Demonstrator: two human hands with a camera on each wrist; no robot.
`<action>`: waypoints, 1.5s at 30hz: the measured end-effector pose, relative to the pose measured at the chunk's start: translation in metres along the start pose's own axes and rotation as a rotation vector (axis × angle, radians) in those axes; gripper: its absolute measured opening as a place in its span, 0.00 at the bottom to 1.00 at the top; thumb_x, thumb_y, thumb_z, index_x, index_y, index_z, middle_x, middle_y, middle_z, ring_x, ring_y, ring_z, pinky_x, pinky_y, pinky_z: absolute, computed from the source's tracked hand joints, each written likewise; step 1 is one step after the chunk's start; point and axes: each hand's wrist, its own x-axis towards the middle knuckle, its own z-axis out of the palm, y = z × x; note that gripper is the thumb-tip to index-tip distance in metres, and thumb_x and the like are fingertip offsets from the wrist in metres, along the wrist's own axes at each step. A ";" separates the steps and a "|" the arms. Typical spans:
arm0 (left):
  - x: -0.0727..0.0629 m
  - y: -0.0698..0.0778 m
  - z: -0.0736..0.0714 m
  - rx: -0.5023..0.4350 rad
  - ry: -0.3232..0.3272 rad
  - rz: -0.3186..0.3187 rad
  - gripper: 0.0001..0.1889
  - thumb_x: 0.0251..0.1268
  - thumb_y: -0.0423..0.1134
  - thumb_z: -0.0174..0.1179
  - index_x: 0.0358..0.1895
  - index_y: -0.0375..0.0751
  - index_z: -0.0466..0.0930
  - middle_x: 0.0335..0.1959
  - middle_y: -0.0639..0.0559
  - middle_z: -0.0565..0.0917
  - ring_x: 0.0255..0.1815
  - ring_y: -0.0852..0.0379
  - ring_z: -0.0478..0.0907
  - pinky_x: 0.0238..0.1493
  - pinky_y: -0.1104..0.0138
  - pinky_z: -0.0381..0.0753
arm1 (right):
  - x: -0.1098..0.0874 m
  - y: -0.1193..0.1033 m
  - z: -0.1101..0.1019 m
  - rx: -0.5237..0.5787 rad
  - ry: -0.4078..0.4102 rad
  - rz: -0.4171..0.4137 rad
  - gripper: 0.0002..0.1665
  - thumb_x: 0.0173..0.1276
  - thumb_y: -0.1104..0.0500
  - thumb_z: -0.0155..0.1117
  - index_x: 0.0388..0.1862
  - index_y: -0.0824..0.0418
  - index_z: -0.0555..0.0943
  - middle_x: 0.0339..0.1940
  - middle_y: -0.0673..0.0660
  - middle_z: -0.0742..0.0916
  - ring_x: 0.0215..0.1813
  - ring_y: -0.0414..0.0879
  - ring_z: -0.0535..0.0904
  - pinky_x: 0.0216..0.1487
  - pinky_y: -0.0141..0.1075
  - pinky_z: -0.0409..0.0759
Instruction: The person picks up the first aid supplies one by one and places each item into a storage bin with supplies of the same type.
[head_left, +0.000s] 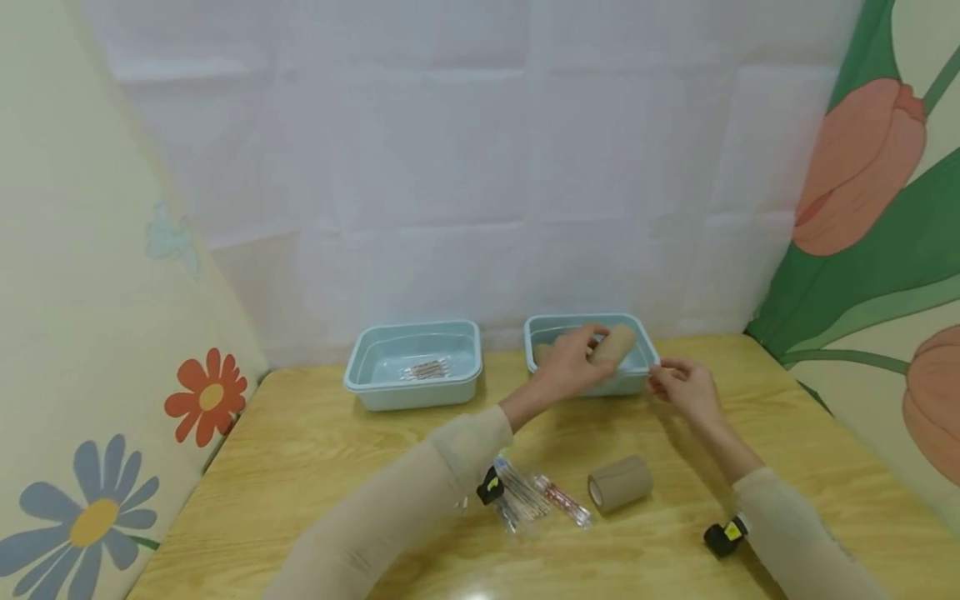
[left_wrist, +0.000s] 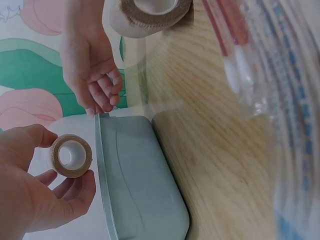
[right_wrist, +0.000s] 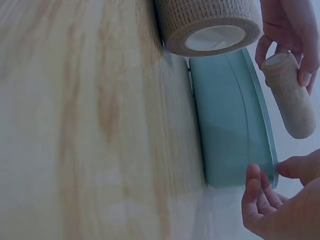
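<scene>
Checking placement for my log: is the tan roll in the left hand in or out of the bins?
Out: both wrist views show the left hand holding the roll clear above the blue bin.

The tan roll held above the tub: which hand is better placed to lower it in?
Left, probably: the left hand grips the tan roll above the right-hand tub, while the right hand pinches that tub's rim.

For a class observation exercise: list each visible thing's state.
Left tub: open, upright, swabs inside.
Right tub: open, upright, tan item inside.
Held bandage roll: wound, tilted.
Table bandage roll: wound, on its side.
Red cotton swabs: bagged, lying flat.
Paler swabs: bagged, lying flat.
Left hand: gripping held bandage roll.
Right hand: pinching right tub's rim.
</scene>
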 end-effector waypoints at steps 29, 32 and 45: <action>0.023 -0.025 -0.028 0.037 0.090 -0.137 0.26 0.68 0.40 0.64 0.66 0.33 0.73 0.54 0.41 0.82 0.50 0.49 0.81 0.45 0.63 0.82 | -0.001 0.000 0.006 -0.023 0.008 -0.009 0.29 0.79 0.60 0.58 0.67 0.81 0.68 0.40 0.63 0.87 0.35 0.41 0.86 0.45 0.36 0.85; 0.023 -0.024 -0.028 0.072 0.088 -0.153 0.26 0.68 0.40 0.63 0.66 0.33 0.73 0.54 0.42 0.82 0.50 0.50 0.80 0.45 0.63 0.81 | 0.000 0.000 0.006 -0.015 0.011 -0.017 0.29 0.78 0.61 0.59 0.66 0.82 0.67 0.37 0.60 0.87 0.33 0.40 0.85 0.44 0.35 0.85; 0.023 -0.034 -0.032 0.340 0.099 -0.249 0.18 0.64 0.41 0.63 0.52 0.34 0.80 0.48 0.41 0.77 0.46 0.47 0.76 0.49 0.57 0.78 | 0.002 -0.001 0.010 -0.007 0.013 -0.020 0.28 0.78 0.62 0.59 0.65 0.82 0.67 0.37 0.61 0.88 0.32 0.39 0.85 0.43 0.35 0.85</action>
